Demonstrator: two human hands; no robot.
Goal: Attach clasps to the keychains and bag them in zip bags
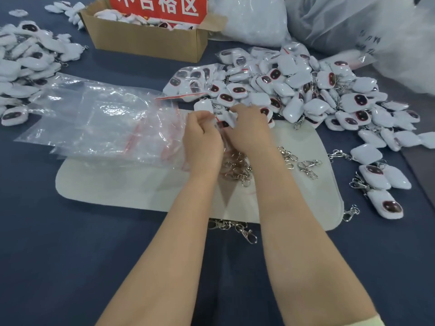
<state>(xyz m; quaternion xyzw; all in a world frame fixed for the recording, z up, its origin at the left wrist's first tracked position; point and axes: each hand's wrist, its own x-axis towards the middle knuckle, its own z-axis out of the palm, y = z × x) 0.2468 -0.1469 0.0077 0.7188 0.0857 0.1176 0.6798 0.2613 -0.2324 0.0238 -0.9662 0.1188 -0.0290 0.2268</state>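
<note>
Working just above the far edge of the white mat (117, 184), both hands meet over one small bag (216, 118). The left hand (202, 135) has its fingers curled and pinches the bag by its red zip strip, probably to keep the mouth open. The right hand (249, 130) is clenched round a keychain (225, 124), whose dark face shows between the two hands, seemingly at the bag's mouth. How far in it sits I cannot tell.

The layout looks arranged for short reaches:
- **Spare bags:** the stack (106, 121) lies just beside the left hand.
- **Loose clasps (237, 165):** these are heaped on the mat under the wrists.
- **Unbagged keychains (317, 95):** this pile spreads near the right hand.
- **Bagged ones (200, 76):** these collect beyond the hands, out of the way.

The cardboard box (146, 41) stands well apart at the back. It carries a red sign and holds more keychains, likely kept separate from the rest.
</note>
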